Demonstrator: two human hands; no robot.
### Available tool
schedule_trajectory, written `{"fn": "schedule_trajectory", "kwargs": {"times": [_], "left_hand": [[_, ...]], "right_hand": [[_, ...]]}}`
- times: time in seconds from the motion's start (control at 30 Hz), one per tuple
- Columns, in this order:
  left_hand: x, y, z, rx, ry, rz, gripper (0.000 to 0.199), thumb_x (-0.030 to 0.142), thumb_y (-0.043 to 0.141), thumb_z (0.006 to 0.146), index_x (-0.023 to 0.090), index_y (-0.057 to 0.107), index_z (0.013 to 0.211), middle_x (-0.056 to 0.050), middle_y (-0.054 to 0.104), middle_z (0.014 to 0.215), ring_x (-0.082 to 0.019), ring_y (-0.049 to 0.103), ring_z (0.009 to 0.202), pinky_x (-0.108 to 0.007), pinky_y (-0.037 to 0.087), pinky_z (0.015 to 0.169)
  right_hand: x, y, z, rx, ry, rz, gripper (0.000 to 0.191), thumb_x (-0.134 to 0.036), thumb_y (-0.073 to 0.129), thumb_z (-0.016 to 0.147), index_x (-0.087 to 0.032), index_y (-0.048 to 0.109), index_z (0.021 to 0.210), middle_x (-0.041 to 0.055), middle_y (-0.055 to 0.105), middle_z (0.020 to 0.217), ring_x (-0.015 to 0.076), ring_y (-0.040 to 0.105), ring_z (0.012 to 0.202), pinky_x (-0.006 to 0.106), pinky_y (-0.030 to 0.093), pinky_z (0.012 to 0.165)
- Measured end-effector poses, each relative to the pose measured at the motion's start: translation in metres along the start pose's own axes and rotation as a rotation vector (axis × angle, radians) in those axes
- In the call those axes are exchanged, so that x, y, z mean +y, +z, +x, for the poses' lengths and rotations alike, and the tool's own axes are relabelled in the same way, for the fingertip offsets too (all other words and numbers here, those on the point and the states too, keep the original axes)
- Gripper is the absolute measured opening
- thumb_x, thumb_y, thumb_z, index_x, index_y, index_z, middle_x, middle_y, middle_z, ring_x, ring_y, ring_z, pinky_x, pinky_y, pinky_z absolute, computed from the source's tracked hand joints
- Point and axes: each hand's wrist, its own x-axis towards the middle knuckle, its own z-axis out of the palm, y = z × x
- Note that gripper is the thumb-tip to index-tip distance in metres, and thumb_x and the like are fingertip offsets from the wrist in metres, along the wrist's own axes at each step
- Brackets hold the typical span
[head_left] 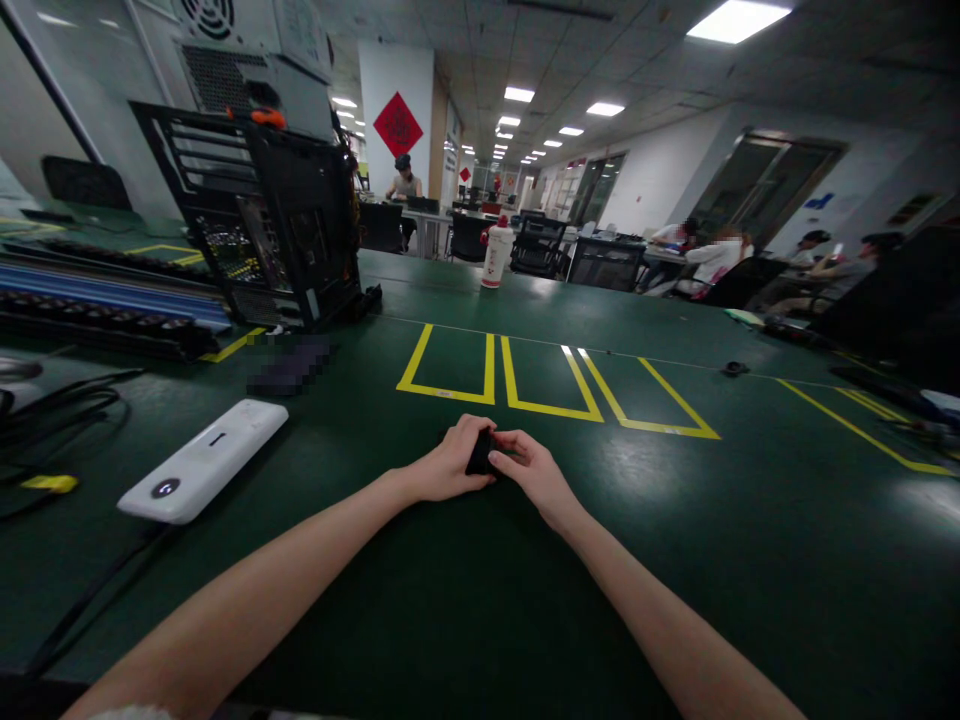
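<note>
Both hands meet over the green tabletop (480,620), just in front of the yellow tape outlines (446,393). Between them is a small black object (480,455) whose kind I cannot make out; the fingers cover much of it. My left hand (454,462) is closed around its left side and top. From the right, my right hand (532,470) pinches at it with thumb and fingers. Whether the object rests on the table or is held slightly above it cannot be told.
On the left lie a white power bank (206,460) with a black cable and a dark flat item (289,365). An opened computer case (277,220) stands behind them. A white cup (497,252) is at the far edge; a small black item (735,369) lies right. Several people sit beyond.
</note>
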Motion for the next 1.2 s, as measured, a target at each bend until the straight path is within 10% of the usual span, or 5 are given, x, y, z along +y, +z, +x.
{"fn": "schedule_trajectory", "kwargs": {"times": [1.2], "left_hand": [[-0.011, 0.007, 0.004, 0.012, -0.013, -0.016, 0.059, 0.021, 0.064, 0.066, 0.025, 0.032, 0.116, -0.007, 0.038, 0.114, -0.024, 0.045, 0.101, -0.044, 0.042, 0.087]], "right_hand": [[0.008, 0.002, 0.001, -0.016, -0.085, -0.034, 0.026, -0.026, 0.055, 0.076, -0.022, 0.048, 0.101, 0.0024, 0.053, 0.105, 0.0169, 0.054, 0.099, 0.035, 0.043, 0.09]]}}
